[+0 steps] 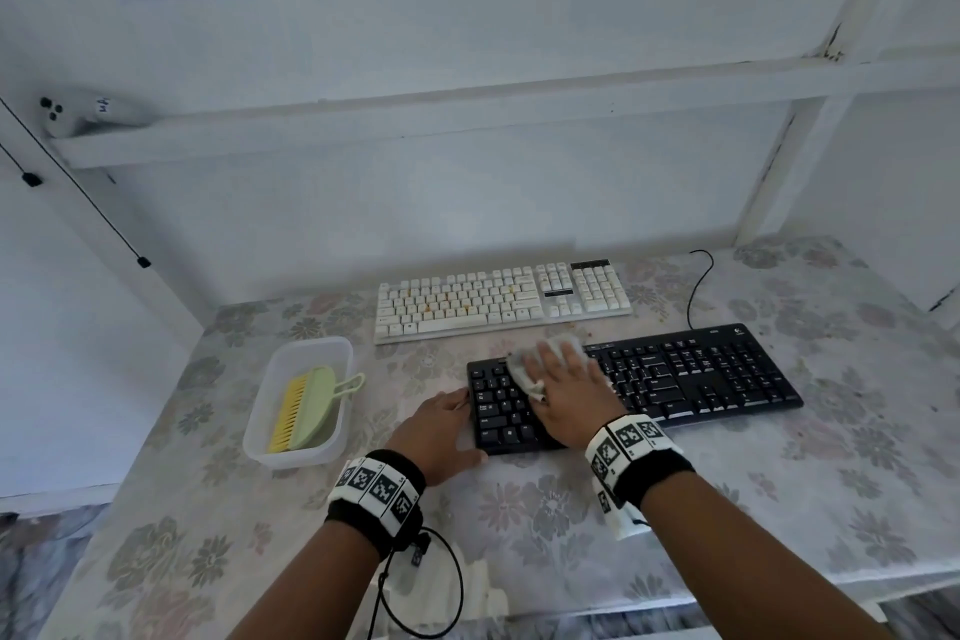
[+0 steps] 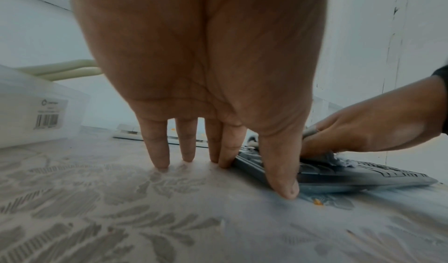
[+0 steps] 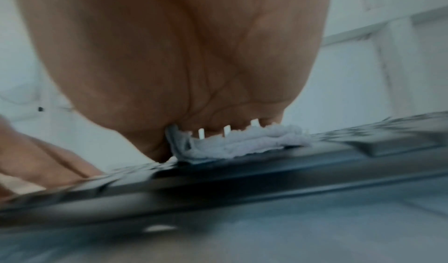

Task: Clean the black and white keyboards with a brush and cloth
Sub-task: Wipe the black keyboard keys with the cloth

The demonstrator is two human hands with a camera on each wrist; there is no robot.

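The black keyboard [image 1: 691, 374] lies slanted on the table in front of me. My right hand [image 1: 566, 379] presses a grey-white cloth [image 1: 530, 369] flat onto its left-centre keys, fingers straight. In the right wrist view the cloth [image 3: 242, 142] is squashed under the palm on the black keyboard [image 3: 242, 175]. My left hand [image 1: 441, 424] rests open on the table at the keyboard's left end; its fingers [image 2: 157, 148] stand straight on the tablecloth, with the thumb against the black keyboard [image 2: 363, 177]. The white keyboard [image 1: 498, 299] lies behind, with orange crumbs on its keys. The green brush [image 1: 306, 405] with yellow bristles lies in a clear tub [image 1: 262, 447].
A floral tablecloth [image 1: 571, 509] covers the table. The black keyboard's cable [image 1: 696, 286] loops toward the back wall. An orange crumb [image 2: 317, 202] lies by the keyboard's near left corner. A white frame bar [image 1: 467, 120] runs overhead, with a phone [image 1: 78, 112] on it at left.
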